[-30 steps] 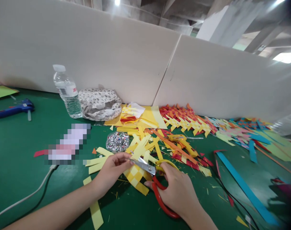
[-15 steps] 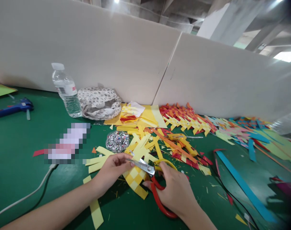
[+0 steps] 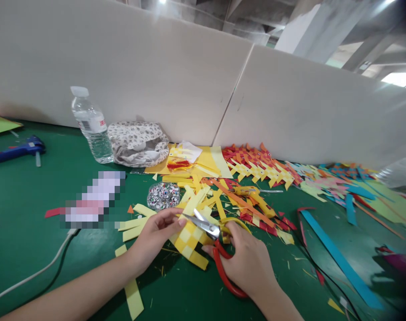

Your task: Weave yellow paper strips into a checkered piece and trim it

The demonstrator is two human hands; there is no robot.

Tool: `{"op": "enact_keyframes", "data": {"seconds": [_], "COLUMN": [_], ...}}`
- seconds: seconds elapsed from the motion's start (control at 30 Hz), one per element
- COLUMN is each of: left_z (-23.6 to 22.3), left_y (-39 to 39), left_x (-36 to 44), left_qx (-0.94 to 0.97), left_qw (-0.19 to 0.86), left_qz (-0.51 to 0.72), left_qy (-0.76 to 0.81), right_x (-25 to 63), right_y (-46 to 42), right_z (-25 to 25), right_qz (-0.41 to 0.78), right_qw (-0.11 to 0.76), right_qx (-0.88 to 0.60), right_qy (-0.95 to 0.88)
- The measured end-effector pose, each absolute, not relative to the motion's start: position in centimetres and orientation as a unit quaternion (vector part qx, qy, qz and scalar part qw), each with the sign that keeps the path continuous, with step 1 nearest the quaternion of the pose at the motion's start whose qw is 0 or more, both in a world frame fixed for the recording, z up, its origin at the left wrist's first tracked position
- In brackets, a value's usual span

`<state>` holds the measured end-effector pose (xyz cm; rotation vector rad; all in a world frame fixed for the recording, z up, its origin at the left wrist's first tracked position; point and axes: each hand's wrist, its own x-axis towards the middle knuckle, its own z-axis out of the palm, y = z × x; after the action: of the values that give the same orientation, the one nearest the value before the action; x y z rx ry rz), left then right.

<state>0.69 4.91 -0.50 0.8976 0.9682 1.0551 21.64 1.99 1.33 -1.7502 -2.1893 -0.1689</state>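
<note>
My left hand (image 3: pixel 164 229) pinches the upper left part of a woven yellow paper piece (image 3: pixel 188 240), checkered in two yellows, with loose strips at its top. My right hand (image 3: pixel 245 258) is wrapped round scissors (image 3: pixel 206 226) with one red and one yellow handle loop. The scissor blades lie across the upper part of the woven piece, slightly apart, with their tips close to my left fingers. Pale yellow paper strips (image 3: pixel 134 298) lie beneath and beside my left arm. My right fingers partly hide the handle loops.
Behind my hands are a box of googly eyes (image 3: pixel 163 196), a yellow glue gun (image 3: pixel 253 196) and coloured paper scraps. A water bottle (image 3: pixel 93 129) and a patterned cloth bag (image 3: pixel 138 142) stand by the partition. At left lie a blue glue gun (image 3: pixel 18 149) and a blurred-out object (image 3: pixel 94 198) with a white cable.
The scissors have shifted slightly right and away from my left fingertips, and the blades look a little more apart. The woven piece has tilted slightly in my left hand.
</note>
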Motion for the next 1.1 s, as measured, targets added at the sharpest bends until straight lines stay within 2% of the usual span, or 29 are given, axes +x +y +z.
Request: {"op": "enact_keyframes", "data": {"seconds": [0.23, 0.33, 0.53, 0.9, 1.1], "left_z": [-0.5, -0.7, -0.8, -0.8, -0.9], "left_y": [5.0, 5.0, 5.1, 4.9, 4.8], "left_x": [0.7, 0.6, 0.7, 0.7, 0.8], "left_qx": [0.379, 0.377, 0.346, 0.369, 0.39], "left_qw": [0.633, 0.635, 0.649, 0.68, 0.698], "left_qz": [0.508, 0.521, 0.548, 0.492, 0.467], "left_qy": [0.445, 0.429, 0.398, 0.399, 0.377], "right_x": [22.0, 21.2, 19.9, 20.5, 20.3], "right_y": [1.6, 1.2, 1.0, 1.6, 1.4], "right_z": [1.5, 1.3, 0.8, 0.5, 0.6], "right_qz": [-0.096, -0.095, -0.065, -0.096, -0.077], "right_qw": [0.261, 0.27, 0.228, 0.15, 0.154], "right_qx": [-0.623, -0.601, -0.583, -0.64, -0.632], "right_qy": [-0.731, -0.746, -0.777, -0.747, -0.756]}}
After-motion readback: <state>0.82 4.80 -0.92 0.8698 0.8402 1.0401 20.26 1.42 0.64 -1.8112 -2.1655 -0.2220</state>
